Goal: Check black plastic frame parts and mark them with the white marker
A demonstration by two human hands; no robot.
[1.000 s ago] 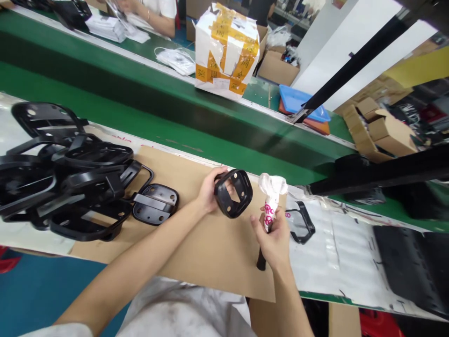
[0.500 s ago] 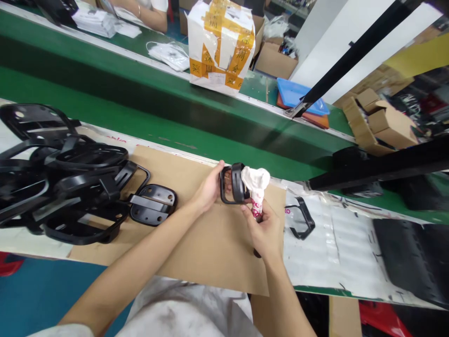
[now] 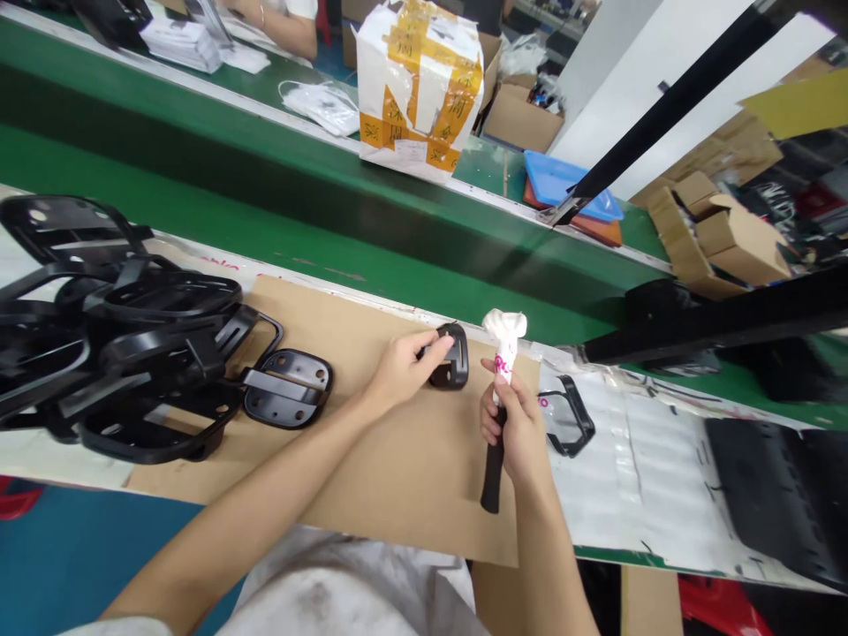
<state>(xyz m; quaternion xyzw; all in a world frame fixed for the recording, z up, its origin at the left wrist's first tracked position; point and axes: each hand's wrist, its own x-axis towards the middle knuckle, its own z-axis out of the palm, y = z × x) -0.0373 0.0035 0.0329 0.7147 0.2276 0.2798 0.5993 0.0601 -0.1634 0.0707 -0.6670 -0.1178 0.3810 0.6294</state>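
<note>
My left hand [image 3: 405, 367] grips the left side of a small black plastic part [image 3: 453, 358] over the brown cardboard sheet [image 3: 397, 468]. To its right, my right hand [image 3: 520, 424] is wrapped round a black-handled tool [image 3: 492, 473], whose upper end is covered in white wrapping with pink print. The wrapped end is raised and apart from the black part. A black bracket [image 3: 578, 415] lies right of my right hand on white sheeting. Another black part with a grey strip [image 3: 290, 387] rests at the sheet's left side.
Many black plastic parts [image 3: 165, 353] are piled at the left. Across the green surface stand a taped white box [image 3: 419, 97] and a blue tray [image 3: 563, 184]. A black post [image 3: 676, 102] slants at the right. A person's arm [image 3: 291, 34] shows at the top left.
The black part has turned and now sits lower against the cardboard. My left hand's fingers have moved over it. My right hand has drawn the wrapped tool to the right, away from the part.
</note>
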